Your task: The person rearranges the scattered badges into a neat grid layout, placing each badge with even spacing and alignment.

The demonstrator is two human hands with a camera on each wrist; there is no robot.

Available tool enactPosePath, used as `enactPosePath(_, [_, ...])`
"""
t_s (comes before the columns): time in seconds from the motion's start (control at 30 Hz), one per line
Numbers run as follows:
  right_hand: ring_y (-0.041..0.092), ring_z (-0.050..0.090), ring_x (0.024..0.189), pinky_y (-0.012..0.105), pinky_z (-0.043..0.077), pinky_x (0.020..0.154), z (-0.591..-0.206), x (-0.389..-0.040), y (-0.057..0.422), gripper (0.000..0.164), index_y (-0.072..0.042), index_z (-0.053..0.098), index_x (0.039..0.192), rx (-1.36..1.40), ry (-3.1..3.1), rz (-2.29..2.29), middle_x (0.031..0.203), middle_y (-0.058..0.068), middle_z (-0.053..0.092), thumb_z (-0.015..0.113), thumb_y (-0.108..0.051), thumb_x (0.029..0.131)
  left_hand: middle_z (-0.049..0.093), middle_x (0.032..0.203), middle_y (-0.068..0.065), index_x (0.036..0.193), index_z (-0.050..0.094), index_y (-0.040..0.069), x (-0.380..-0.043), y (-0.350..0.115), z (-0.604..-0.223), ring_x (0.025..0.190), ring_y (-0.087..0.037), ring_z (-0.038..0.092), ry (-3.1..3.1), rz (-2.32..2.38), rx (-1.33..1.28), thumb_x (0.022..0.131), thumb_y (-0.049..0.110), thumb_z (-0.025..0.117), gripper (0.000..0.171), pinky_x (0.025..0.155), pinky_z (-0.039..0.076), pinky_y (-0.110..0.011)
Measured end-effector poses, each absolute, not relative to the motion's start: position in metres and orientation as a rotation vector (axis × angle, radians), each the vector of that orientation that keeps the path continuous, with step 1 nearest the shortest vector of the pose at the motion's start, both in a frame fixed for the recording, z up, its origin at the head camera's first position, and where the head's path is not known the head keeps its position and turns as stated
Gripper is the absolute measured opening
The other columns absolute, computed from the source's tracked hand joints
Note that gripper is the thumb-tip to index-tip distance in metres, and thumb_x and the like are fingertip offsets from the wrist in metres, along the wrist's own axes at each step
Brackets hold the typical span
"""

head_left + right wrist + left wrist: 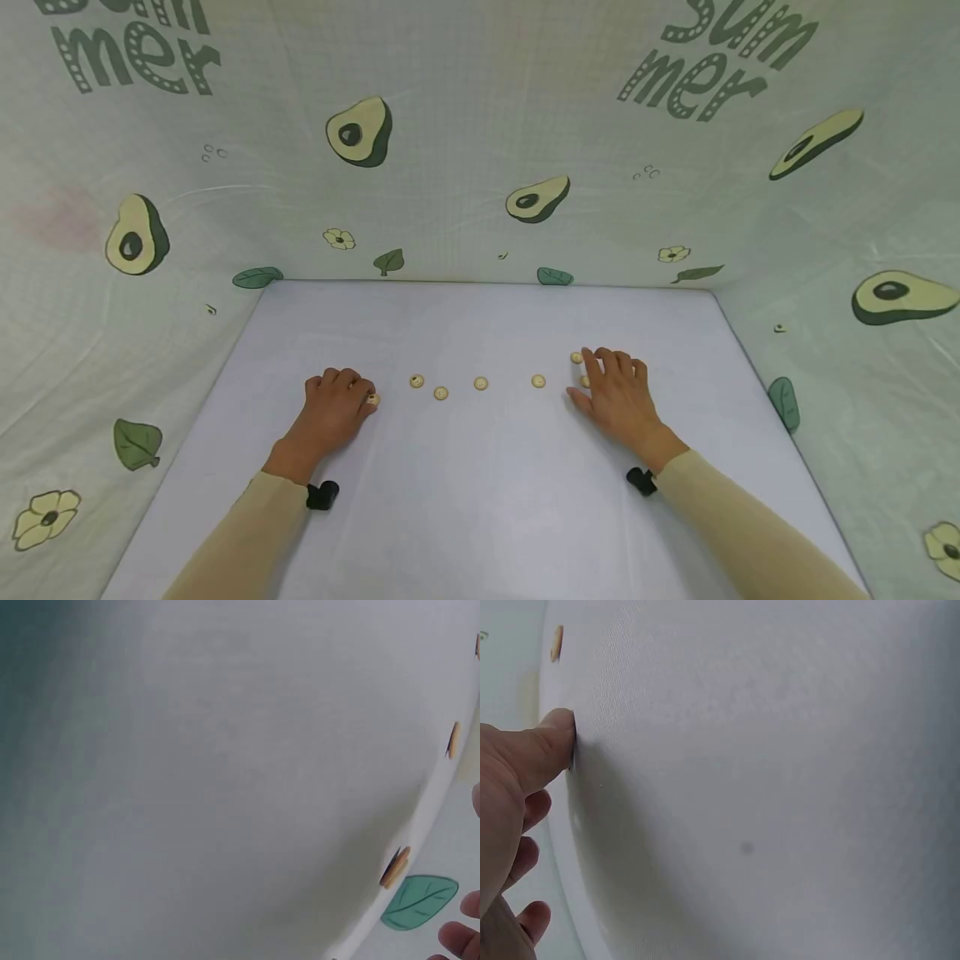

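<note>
Several small, round, tan discs that look like wooden buttons lie spread across the white tabletop. In the head view, my left hand (332, 408) is at the left end, with thumb and forefinger pinching a disc (373, 400). The left wrist view shows the left thumb (551, 739) at that disc's dark edge; the forefinger is hidden there. My right hand (618, 400) hovers over the right end with its fingers spread, holding nothing. Its fingers partly cover one disc (585, 381), and another disc (577, 357) lies beside the forefinger tip.
Between the hands lie a dark-marked disc (416, 381), a paler disc (441, 392) and other discs (481, 383). A printed cloth (450, 167) with avocados and leaves hangs behind the white table (465, 517) and along its sides. Each wrist bears a small black camera (322, 495).
</note>
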State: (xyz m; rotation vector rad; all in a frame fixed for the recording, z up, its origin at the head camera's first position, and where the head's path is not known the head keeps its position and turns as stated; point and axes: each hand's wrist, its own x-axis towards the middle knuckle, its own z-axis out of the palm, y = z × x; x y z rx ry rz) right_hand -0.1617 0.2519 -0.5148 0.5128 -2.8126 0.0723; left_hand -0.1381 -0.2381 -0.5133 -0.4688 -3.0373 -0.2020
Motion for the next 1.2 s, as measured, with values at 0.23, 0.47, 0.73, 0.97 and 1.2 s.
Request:
enactPosePath(0.23, [0.047, 0.055, 0.118, 0.064, 0.042, 0.097, -0.511, -0.175, 0.261, 0.065, 0.001, 0.054, 0.143, 0.589, -2.754, 0.027, 0.127, 0.023, 0.058, 0.069, -0.044, 0.098, 0.063, 0.117, -0.014, 0.116, 0.069, 0.01, -0.136, -0.235, -0.513, 0.114, -0.039, 0.053, -3.041, -0.207, -0.44, 0.098, 0.027, 0.077, 0.026, 0.098, 0.039, -0.064])
enactPosePath(0.47, [0.045, 0.054, 0.114, 0.062, 0.042, 0.096, -0.506, -0.194, 0.279, 0.047, 0.003, 0.061, 0.125, 0.619, -2.767, 0.004, 0.119, 0.023, 0.062, 0.073, -0.032, 0.097, 0.061, 0.111, -0.015, 0.115, 0.063, 0.006, -0.134, -0.232, -0.52, 0.108, -0.039, 0.053, -3.018, -0.207, -0.453, 0.102, 0.026, 0.072, 0.025, 0.094, 0.042, -0.063])
enactPosePath(0.73, [0.042, 0.051, 0.117, 0.062, 0.04, 0.101, -0.505, -0.217, 0.273, 0.041, 0.003, 0.064, 0.119, 0.634, -2.907, 0.018, 0.119, 0.02, 0.062, 0.063, -0.035, 0.104, 0.062, 0.111, -0.015, 0.113, 0.064, 0.007, -0.135, -0.235, -0.523, 0.109, -0.039, 0.054, -3.007, -0.227, -0.443, 0.101, 0.026, 0.073, 0.024, 0.094, 0.042, -0.063])
enactPosePath(0.97, [0.04, 0.054, 0.112, 0.062, 0.042, 0.1, -0.51, -0.224, 0.262, 0.039, 0.003, 0.068, 0.11, 0.62, -2.983, -0.003, 0.111, 0.018, 0.065, 0.061, -0.035, 0.107, 0.061, 0.112, -0.014, 0.116, 0.064, 0.008, -0.135, -0.235, -0.522, 0.109, -0.038, 0.053, -3.037, -0.238, -0.412, 0.102, 0.027, 0.072, 0.025, 0.095, 0.041, -0.063])
enactPosePath(1.2, [0.04, 0.053, 0.117, 0.061, 0.041, 0.099, -0.513, -0.228, 0.258, 0.034, 0.0, 0.068, 0.117, 0.619, -3.041, 0.075, 0.117, 0.017, 0.066, 0.06, -0.032, 0.108, 0.062, 0.113, -0.015, 0.115, 0.063, 0.008, -0.134, -0.234, -0.521, 0.11, -0.04, 0.053, -3.048, -0.252, -0.399, 0.103, 0.027, 0.071, 0.024, 0.094, 0.041, -0.063])
